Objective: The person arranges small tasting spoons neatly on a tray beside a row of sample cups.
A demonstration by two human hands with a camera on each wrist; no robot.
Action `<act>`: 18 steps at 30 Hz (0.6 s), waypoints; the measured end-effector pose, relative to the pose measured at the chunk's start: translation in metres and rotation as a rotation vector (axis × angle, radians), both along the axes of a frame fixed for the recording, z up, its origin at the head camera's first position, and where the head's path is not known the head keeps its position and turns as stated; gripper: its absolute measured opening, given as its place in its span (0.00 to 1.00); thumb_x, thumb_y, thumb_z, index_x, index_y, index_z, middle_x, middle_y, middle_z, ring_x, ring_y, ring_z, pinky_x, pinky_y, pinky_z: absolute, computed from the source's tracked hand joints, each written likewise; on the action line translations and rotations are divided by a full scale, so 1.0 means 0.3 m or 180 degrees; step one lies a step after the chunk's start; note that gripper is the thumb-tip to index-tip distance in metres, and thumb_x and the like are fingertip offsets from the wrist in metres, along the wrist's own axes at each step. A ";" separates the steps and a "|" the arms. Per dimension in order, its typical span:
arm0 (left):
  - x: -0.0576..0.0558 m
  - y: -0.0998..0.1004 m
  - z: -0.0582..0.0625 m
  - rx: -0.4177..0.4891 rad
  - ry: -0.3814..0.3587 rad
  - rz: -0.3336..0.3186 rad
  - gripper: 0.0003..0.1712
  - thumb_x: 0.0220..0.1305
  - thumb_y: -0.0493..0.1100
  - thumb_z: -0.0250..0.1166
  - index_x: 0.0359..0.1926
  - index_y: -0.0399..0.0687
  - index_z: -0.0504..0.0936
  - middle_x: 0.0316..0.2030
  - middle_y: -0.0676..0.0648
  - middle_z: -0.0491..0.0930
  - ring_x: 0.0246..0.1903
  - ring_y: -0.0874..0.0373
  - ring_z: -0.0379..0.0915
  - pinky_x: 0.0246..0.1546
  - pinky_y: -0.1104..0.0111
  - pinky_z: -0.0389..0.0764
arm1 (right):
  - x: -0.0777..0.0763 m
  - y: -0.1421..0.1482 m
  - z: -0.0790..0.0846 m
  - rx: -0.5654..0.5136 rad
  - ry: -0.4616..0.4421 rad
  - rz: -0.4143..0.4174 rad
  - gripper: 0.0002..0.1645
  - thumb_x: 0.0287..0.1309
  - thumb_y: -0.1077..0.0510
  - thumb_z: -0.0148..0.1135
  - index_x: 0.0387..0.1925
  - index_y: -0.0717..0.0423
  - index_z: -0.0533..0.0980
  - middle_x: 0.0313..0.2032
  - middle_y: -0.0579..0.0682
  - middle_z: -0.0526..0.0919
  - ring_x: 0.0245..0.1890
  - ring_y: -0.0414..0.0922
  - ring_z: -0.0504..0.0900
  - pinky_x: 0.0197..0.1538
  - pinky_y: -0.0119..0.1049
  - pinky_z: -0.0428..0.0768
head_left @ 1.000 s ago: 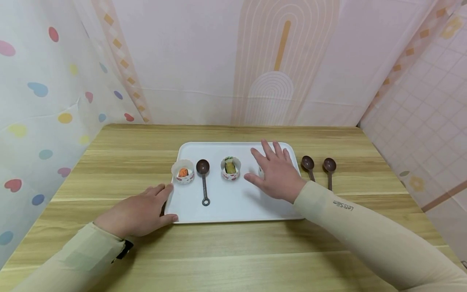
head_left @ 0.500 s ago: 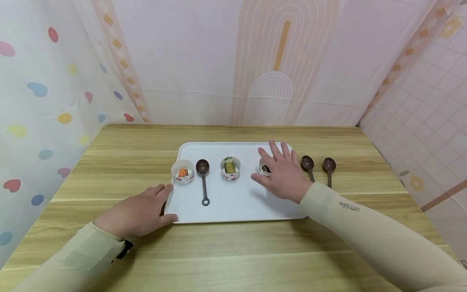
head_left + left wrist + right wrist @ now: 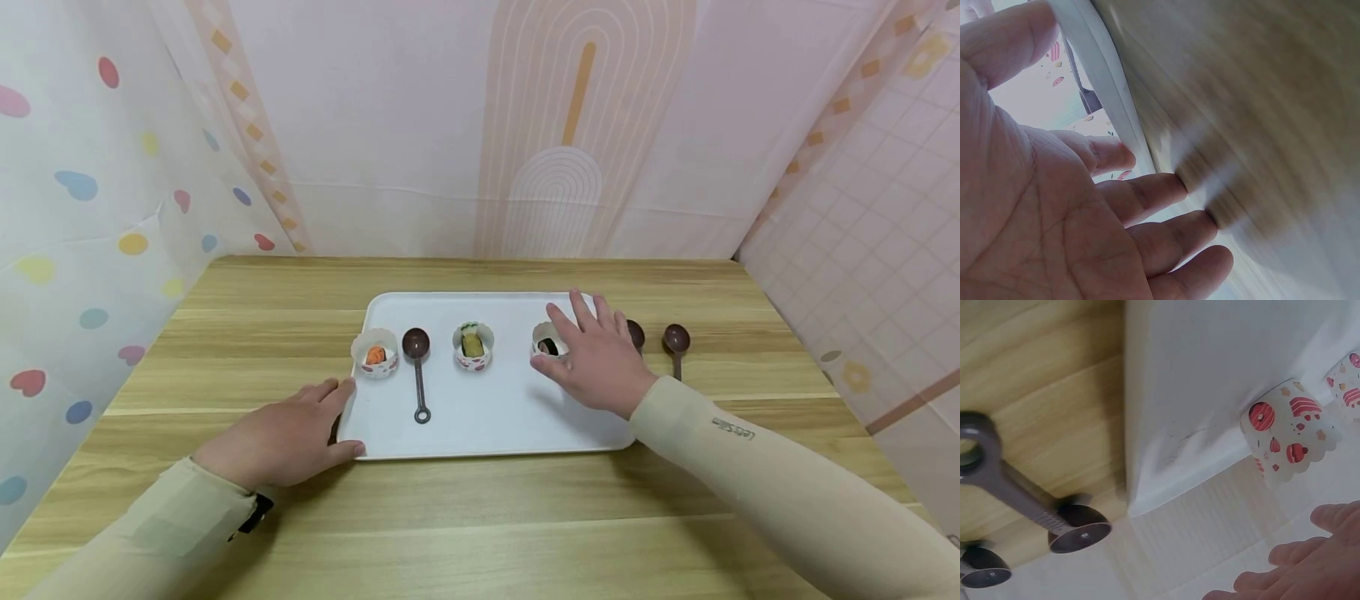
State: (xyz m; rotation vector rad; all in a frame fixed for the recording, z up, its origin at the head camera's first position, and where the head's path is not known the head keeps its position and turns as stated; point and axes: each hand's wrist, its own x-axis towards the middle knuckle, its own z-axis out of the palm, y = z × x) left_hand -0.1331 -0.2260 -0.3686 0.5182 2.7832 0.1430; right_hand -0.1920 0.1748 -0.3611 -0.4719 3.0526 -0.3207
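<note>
1. The right hand [image 3: 597, 360], fingers spread and gripping nothing, hangs above the tray [image 3: 480, 417], partly covering the right paper cup [image 3: 1290, 432].
2. The left hand [image 3: 281, 435] rests its loosely straightened fingers along the tray's left edge, thumb at the near corner.
3. A brown spoon [image 3: 417, 345] lies between the left paper cup [image 3: 385, 369] and middle paper cup [image 3: 474, 364].
4. Two more spoons [image 3: 677, 340] lie on the counter [image 3: 480, 517], right of the tray.

Left hand [image 3: 276, 437] relaxed, thumb apart — right hand [image 3: 597, 360] splayed, 5 digits showing.
</note>
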 end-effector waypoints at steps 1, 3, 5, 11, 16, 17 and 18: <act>0.000 0.000 0.000 -0.0004 0.0001 -0.0003 0.58 0.70 0.71 0.62 0.80 0.32 0.58 0.75 0.24 0.62 0.73 0.27 0.63 0.66 0.37 0.75 | -0.001 0.004 -0.002 0.0000 0.0002 -0.0004 0.52 0.73 0.25 0.49 0.85 0.46 0.52 0.85 0.62 0.42 0.84 0.69 0.37 0.79 0.75 0.43; 0.000 0.001 0.000 -0.0011 0.0002 -0.0012 0.57 0.70 0.71 0.62 0.80 0.32 0.58 0.74 0.24 0.63 0.73 0.28 0.63 0.66 0.37 0.74 | -0.001 0.012 -0.003 -0.0011 0.0005 -0.0014 0.52 0.73 0.24 0.48 0.85 0.46 0.52 0.85 0.62 0.42 0.84 0.69 0.37 0.79 0.75 0.43; -0.001 0.003 0.000 -0.0022 0.0001 -0.0018 0.58 0.69 0.71 0.62 0.80 0.32 0.59 0.74 0.24 0.63 0.73 0.27 0.63 0.66 0.37 0.74 | 0.000 0.020 -0.003 -0.0045 -0.0003 -0.0032 0.53 0.72 0.24 0.48 0.85 0.46 0.52 0.85 0.62 0.42 0.84 0.69 0.37 0.79 0.74 0.43; 0.001 0.003 0.001 -0.0016 0.0016 -0.0020 0.57 0.69 0.71 0.62 0.80 0.32 0.59 0.74 0.24 0.63 0.73 0.27 0.63 0.67 0.37 0.74 | 0.004 0.044 -0.002 -0.0036 -0.0014 -0.0073 0.53 0.72 0.24 0.48 0.85 0.46 0.51 0.85 0.62 0.40 0.84 0.70 0.36 0.80 0.73 0.42; -0.001 0.002 0.001 -0.0044 0.0003 -0.0031 0.58 0.69 0.72 0.62 0.80 0.32 0.59 0.74 0.24 0.63 0.73 0.27 0.63 0.67 0.37 0.74 | 0.004 0.064 -0.007 -0.0024 0.0012 -0.0111 0.54 0.72 0.23 0.48 0.85 0.47 0.52 0.85 0.63 0.40 0.83 0.70 0.37 0.80 0.74 0.42; -0.001 0.002 0.001 -0.0045 0.0003 -0.0033 0.59 0.69 0.72 0.62 0.80 0.32 0.59 0.74 0.24 0.63 0.73 0.27 0.63 0.67 0.37 0.74 | 0.005 0.068 -0.008 -0.0019 0.0013 -0.0117 0.54 0.72 0.23 0.48 0.85 0.48 0.52 0.85 0.63 0.40 0.83 0.70 0.36 0.80 0.74 0.42; 0.000 0.002 0.000 -0.0048 0.0003 -0.0036 0.59 0.69 0.72 0.62 0.80 0.32 0.59 0.74 0.24 0.63 0.73 0.27 0.63 0.67 0.37 0.74 | 0.005 0.072 -0.008 -0.0009 0.0021 -0.0122 0.54 0.72 0.23 0.48 0.85 0.48 0.52 0.85 0.63 0.40 0.83 0.71 0.37 0.80 0.74 0.42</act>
